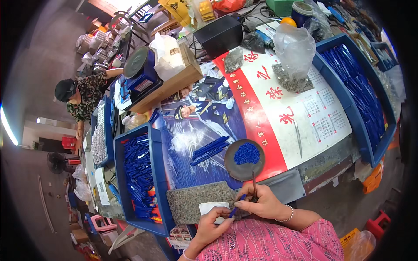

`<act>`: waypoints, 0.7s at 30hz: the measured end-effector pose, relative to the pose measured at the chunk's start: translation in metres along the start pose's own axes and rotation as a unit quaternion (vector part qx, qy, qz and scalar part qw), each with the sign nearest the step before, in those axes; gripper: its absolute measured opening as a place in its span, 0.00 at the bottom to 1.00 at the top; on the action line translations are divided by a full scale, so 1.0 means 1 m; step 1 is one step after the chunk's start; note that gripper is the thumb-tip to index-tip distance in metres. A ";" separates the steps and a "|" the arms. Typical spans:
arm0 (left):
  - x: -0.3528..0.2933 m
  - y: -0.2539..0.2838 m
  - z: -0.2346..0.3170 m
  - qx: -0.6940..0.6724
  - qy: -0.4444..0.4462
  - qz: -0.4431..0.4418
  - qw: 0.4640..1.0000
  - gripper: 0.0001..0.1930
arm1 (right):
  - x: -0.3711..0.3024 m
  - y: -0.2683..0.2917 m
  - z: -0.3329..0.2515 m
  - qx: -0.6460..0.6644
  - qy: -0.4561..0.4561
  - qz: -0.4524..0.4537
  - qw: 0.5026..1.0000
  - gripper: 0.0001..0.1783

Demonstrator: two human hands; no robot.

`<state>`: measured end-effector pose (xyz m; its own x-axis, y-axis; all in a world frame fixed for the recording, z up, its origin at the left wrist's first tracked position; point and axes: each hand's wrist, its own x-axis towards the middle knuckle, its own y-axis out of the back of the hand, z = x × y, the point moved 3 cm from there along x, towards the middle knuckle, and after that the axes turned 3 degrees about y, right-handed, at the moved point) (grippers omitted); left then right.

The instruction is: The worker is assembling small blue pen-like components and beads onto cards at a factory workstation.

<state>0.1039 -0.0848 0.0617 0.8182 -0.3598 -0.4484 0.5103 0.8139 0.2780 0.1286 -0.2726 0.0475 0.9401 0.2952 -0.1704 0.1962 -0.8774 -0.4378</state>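
Note:
Close to my body, my left hand (214, 225) is closed around a slim blue stick (235, 210), pen-like in shape. My right hand (266, 201) grips a thin dark pointed tool (254, 185) that stands upright between its fingers, and its fingertips also meet the upper end of the stick. Just beyond lies a round dark dish (233, 167) with a heap of tiny blue beads (247, 154). Left of the dish is a loose bundle of blue sticks (209, 150). A speckled grey stone slab (187, 202) with a white paper (213, 207) lies by my left hand.
Blue trays (164, 187) (337, 102) full of blue sticks flank the poster-covered table. Silver tweezers (298, 138) and a bag of grey pieces (292, 78) lie on the calendar sheet. A wooden box (167, 89) and black bin (219, 36) stand behind. Another person (80, 98) works at far left.

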 end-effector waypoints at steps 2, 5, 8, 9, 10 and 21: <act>0.006 -0.003 0.011 0.079 -0.017 0.013 0.997 0.12 | 0.002 0.006 -0.002 0.006 -0.007 -0.011 1.000 0.08; 0.013 -0.006 0.019 0.100 -0.028 0.013 0.995 0.12 | 0.007 0.011 -0.003 0.021 0.007 -0.015 1.000 0.08; 0.019 -0.005 0.030 0.084 -0.031 -0.004 0.996 0.11 | 0.015 0.019 0.002 -0.013 0.021 -0.026 0.999 0.08; 0.022 0.000 0.040 0.135 -0.052 0.011 0.989 0.11 | 0.017 0.019 0.002 -0.012 0.020 -0.033 0.999 0.08; 0.027 0.012 0.047 0.135 -0.050 0.020 0.989 0.11 | 0.017 0.020 0.002 0.012 -0.004 -0.013 1.000 0.08; 0.208 0.250 0.079 0.491 -0.132 0.226 0.831 0.18 | 0.015 0.029 0.011 0.111 -0.047 0.029 0.992 0.08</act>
<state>0.4229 0.0081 0.1046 0.9487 -0.3111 0.0567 -0.0013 0.1755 0.9845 0.1451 -0.2898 0.0228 0.9160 0.2891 -0.2780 0.0661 -0.7924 -0.6064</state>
